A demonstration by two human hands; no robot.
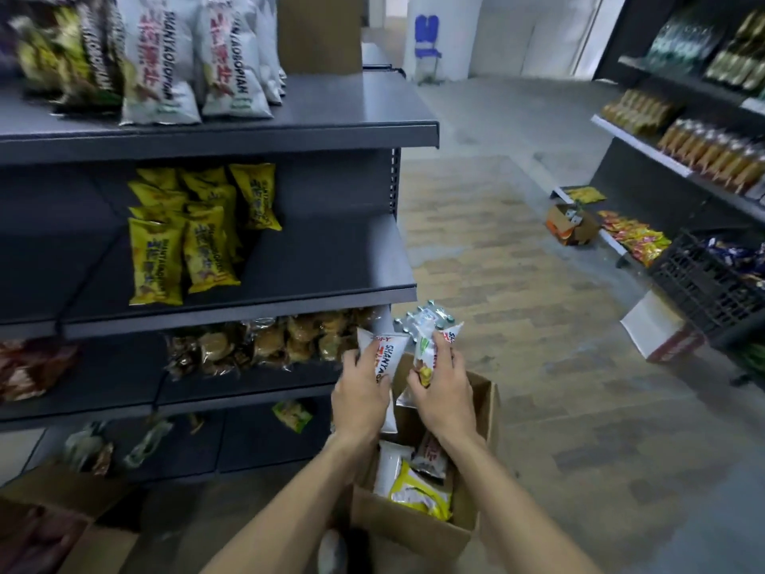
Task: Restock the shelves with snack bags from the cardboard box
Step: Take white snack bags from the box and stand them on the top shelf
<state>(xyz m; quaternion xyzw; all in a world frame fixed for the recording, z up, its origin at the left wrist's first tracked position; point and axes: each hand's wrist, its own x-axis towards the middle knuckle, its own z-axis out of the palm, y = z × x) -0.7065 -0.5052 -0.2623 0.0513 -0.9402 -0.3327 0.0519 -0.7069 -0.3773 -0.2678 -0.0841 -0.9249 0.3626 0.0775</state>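
The dark shelving unit [289,126] fills the frame from nine to twelve o'clock, and it is only partly stocked: white snack bags [161,64] stand along the left of the top tier, yellow bags [194,234] cluster on the left half of the second tier with bare steel to their right, and clear packs of brown snacks [269,341] sit on the third. Judging from those gaps, restocking is under way but far from finished. At six o'clock the open cardboard box [414,528] rests on the floor just beside the unit's end, with several white and yellow packets [418,488] left inside, so more trips look likely. Above the box's far edge, near the centre, both hands are raised with a load. The left hand [360,391] has its fingers curled around a white bag [383,358], lettering facing up. The right hand [445,391] has its fingers wrapped around another white bag [430,350], held upright and nearly touching the first. Neither bag has reached a shelf yet; the top tier's white row looks like their matching spot.
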